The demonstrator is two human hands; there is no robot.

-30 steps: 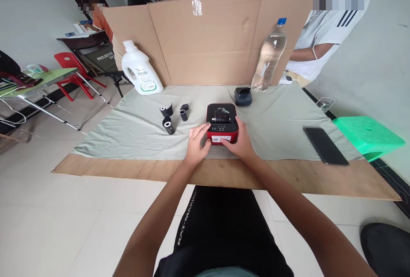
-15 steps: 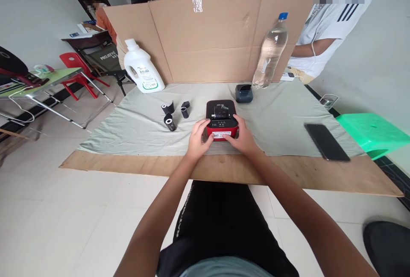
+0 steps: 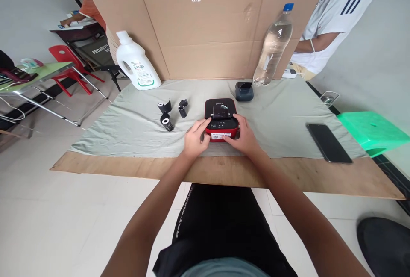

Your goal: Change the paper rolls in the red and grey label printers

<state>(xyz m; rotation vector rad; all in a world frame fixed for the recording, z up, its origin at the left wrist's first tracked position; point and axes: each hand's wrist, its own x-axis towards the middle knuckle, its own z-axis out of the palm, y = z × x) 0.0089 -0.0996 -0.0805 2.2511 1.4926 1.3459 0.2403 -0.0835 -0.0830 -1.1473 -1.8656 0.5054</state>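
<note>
A red and black label printer [image 3: 221, 119] rests on the grey cloth right in front of me, a white label on its front face. Against its left side is my left hand [image 3: 196, 139], fingertips on the top edge and thumb low by the front corner. My right hand [image 3: 244, 139] grips the opposite side, its thumb lying across the front label and its index finger on the upper edge. To the left lie several small black rolls [image 3: 167, 122] with pale cores. Behind the printer sits a small dark box-like device [image 3: 244, 91].
A white detergent bottle [image 3: 137, 63] and a clear water bottle [image 3: 273, 50] stand before a cardboard screen [image 3: 208, 29]. On the right are a phone [image 3: 329, 142] and a green stool [image 3: 373, 129]. Two people are beyond the screen, one at each side.
My left thumb has drawn back leftward from the printer's front label. My right hand keeps its grip. The whole view has shifted slightly; the printer stays on the cloth.
</note>
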